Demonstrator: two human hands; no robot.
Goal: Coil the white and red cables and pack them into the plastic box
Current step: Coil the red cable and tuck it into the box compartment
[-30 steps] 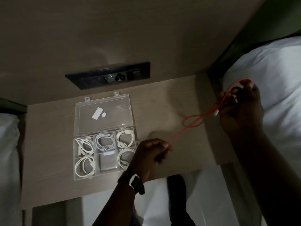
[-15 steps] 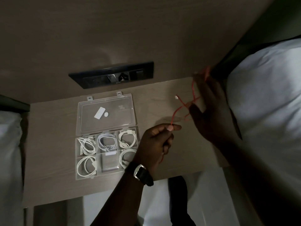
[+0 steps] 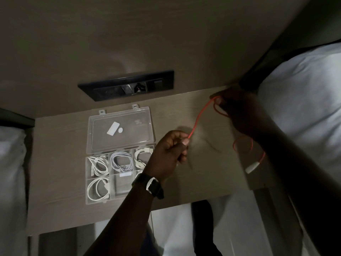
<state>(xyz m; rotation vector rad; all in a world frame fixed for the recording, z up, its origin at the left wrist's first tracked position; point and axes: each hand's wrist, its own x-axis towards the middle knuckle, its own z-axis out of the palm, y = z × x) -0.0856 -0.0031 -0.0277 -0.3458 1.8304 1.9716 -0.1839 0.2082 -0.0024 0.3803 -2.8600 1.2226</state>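
Observation:
A red cable (image 3: 198,118) runs taut between both hands above the wooden bedside table (image 3: 206,174). My left hand (image 3: 168,154) pinches it near one end. My right hand (image 3: 239,109) grips it at the table's back right corner, and a loose loop with a white plug (image 3: 251,168) hangs below my right wrist. The clear plastic box (image 3: 120,156) lies open on the left, lid flat behind it. Coiled white cables (image 3: 98,166) fill several compartments. My left wrist hides the compartments on the box's right side.
A black socket panel (image 3: 127,86) sits in the wall behind the table. White bedding (image 3: 302,100) lies to the right, more bedding (image 3: 11,172) to the left. A watch (image 3: 152,186) is on my left wrist.
My right hand has swung to the table's back right corner, pulling the red cable straight. My left hand rose slightly. A loop and the plug now dangle below my right wrist.

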